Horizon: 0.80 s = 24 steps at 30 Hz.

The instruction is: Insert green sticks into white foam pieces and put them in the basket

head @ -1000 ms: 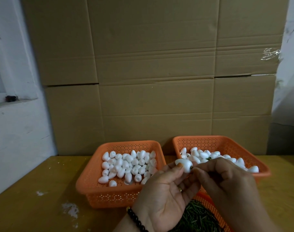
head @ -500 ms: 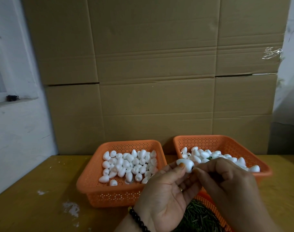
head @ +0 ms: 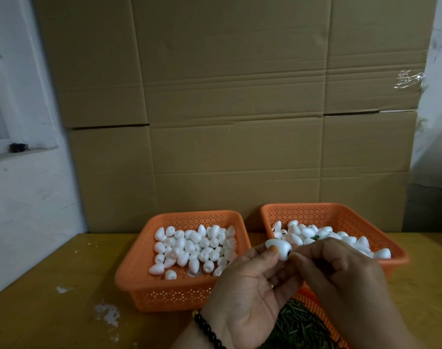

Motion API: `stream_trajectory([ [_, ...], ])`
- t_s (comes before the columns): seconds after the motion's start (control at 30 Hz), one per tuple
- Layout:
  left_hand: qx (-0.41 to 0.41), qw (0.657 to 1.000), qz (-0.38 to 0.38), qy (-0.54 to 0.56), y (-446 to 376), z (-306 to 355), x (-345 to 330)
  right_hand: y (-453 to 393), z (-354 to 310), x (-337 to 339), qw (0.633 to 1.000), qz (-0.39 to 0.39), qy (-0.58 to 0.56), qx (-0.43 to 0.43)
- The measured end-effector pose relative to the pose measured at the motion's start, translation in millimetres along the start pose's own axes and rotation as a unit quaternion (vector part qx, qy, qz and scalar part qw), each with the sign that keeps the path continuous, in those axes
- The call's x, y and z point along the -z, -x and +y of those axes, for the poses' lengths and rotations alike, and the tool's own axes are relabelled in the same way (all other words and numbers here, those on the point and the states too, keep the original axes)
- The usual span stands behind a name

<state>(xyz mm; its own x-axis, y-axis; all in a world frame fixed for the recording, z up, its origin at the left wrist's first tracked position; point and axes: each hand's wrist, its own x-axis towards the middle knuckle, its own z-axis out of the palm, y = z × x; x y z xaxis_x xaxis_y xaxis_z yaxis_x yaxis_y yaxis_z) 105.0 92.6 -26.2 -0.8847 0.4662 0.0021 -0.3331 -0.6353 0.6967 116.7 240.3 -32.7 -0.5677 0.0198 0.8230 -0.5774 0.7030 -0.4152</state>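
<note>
My left hand [head: 247, 290] pinches a white foam piece [head: 280, 249] between thumb and fingers, held up in front of the two baskets. My right hand [head: 340, 270] has its fingertips closed against the foam piece's right end; the green stick there is hidden by the fingers. The left orange basket [head: 139, 275] holds several plain white foam pieces [head: 194, 246]. The right orange basket [head: 391, 244] holds several foam pieces, some with green stick ends showing [head: 315, 237]. A pile of green sticks [head: 298, 328] lies in a third orange basket below my hands.
The baskets stand on a yellow wooden table [head: 51, 298] with white paint marks. Brown cardboard boxes [head: 227, 109] form a wall right behind the baskets. A white wall with a ledge [head: 21, 152] is at the left.
The hands and foam piece have stayed almost in place; the right fingertips have pressed slightly closer to the foam piece's end.
</note>
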Motion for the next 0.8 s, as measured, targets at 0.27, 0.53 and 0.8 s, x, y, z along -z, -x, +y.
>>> stream_trajectory([
  [0.27,0.003,1.0,0.005,-0.003,-1.0,0.1,1.8,-0.7,-0.2,-0.3,1.0,0.012,-0.019,-0.004],
  [0.53,0.017,1.0,0.009,0.019,-1.6,3.5,3.2,1.2,1.7,-2.0,0.998,-0.012,-0.058,-0.032],
  [0.8,0.019,1.0,0.003,0.012,0.5,4.2,0.0,0.3,3.3,-0.8,0.999,0.006,-0.037,0.017],
])
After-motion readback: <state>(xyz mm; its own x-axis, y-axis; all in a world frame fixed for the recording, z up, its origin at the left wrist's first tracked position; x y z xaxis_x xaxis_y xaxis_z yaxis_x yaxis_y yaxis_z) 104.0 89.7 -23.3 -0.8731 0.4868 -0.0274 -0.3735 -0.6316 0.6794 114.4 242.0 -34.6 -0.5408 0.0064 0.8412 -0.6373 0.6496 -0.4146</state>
